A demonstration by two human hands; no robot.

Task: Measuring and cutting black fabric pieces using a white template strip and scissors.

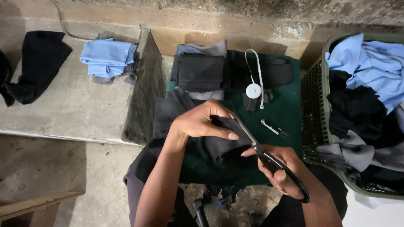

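At the centre of the frame the left hand bends at the wrist and closes its fingers over a piece of dark grey cloth, the thumb stretched flat along the top of the fabric and the other fingers curled down behind it, so the cloth is pinched and held taut. Lower and to the right, the right hand is wrapped around the black handles of a pair of scissors; its fingers are closed through and about the loops, and the long blades run up and to the left, meeting the edge of the cloth just beside the left thumb. How far the blades stand apart cannot be told. The cloth lies over a green mat that covers the middle of the frame. On the mat, above the hands, rests a stack of folded dark fabric, and just right of it a white tape measure with its tape looped upward. A small thread snipper lies on the mat near the scissor blades. At the right edge stands a green basket heaped with blue, black and grey garments. In the upper left, on a concrete ledge, sit a folded light blue cloth and a black cloth.
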